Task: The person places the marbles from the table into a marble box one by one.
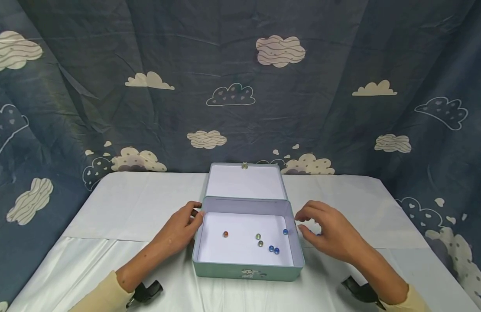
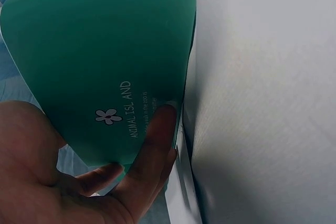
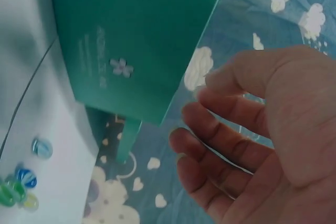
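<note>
An open green tin box [image 1: 248,272] with a pale inside stands before me, its hinged lid [image 1: 246,181] tilted back. Several glass marbles lie on its floor: a reddish marble [image 1: 225,234] on the left, a green marble [image 1: 258,236] near the middle, and blue marbles such as this marble [image 1: 277,251] towards the right. My left hand [image 1: 186,223] is at the box's left side, its fingers [image 2: 152,148] touching the printed wall. My right hand [image 1: 328,229] hovers beside the right wall with loosely bent fingers, holding nothing.
More marbles, blue, green and yellow, lie on the white cloth right of the box, including a pale blue marble [image 3: 42,148]; the right hand mostly hides them in the head view. A dark curtain [image 1: 240,121] with cloud prints hangs behind the white-covered table [image 1: 135,203].
</note>
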Demonstrator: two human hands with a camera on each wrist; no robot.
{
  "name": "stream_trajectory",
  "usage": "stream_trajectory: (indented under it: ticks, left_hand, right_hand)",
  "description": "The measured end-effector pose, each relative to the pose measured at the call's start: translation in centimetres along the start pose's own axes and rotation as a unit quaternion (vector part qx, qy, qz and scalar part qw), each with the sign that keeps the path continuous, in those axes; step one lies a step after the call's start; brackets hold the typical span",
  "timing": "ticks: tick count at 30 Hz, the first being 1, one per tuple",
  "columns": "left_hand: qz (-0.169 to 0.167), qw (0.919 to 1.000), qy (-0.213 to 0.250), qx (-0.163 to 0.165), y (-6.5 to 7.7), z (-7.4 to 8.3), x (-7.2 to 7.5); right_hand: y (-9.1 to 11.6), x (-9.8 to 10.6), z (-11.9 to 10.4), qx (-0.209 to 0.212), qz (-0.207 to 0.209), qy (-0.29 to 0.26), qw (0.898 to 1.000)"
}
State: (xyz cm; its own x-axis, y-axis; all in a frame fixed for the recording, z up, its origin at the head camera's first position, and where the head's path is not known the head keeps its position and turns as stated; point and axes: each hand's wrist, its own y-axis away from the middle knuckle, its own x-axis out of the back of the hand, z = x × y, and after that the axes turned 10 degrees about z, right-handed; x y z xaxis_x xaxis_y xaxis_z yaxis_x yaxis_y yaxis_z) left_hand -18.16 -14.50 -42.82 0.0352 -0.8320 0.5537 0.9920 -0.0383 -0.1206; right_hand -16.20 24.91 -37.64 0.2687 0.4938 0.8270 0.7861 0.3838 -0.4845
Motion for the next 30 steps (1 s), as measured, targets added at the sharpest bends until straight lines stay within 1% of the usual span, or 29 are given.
stream_trajectory:
  ticks: [4, 10, 17, 22, 26, 30]
  left_hand:
    - [0.001, 1.0, -0.001, 0.001, 0.1, 0.0, 0.0]
    - [0.0, 1.0, -0.001, -0.001, 0.0, -0.1, 0.0]
    - [0.003, 1.0, -0.004, -0.004, 0.0, 0.0, 0.1]
    - [0.0, 1.0, 0.002, -0.002, 0.0, -0.1, 0.0]
    - [0.002, 1.0, 0.001, -0.003, 0.0, -0.2, -0.1]
    - [0.005, 1.0, 0.001, -0.004, 0.0, -0.2, -0.1]
  right_hand:
    - [-0.1, -0.2, 1.3, -0.006, -0.007, 0.005, 1.0]
    - [-0.1, -0.4, 3.2, -0.028, -0.035, 0.02, 0.999]
    - [-0.2, -0.8, 4.7, -0.047, -0.052, 0.01, 0.997]
    - [-0.1, -1.5, 5.6, -0.061, -0.089, 0.003, 0.994]
    - [0.0, -1.9, 6.3, -0.071, -0.121, -0.013, 0.99]
    - [0.2, -2.4, 6.7, -0.075, -0.135, -0.02, 0.988]
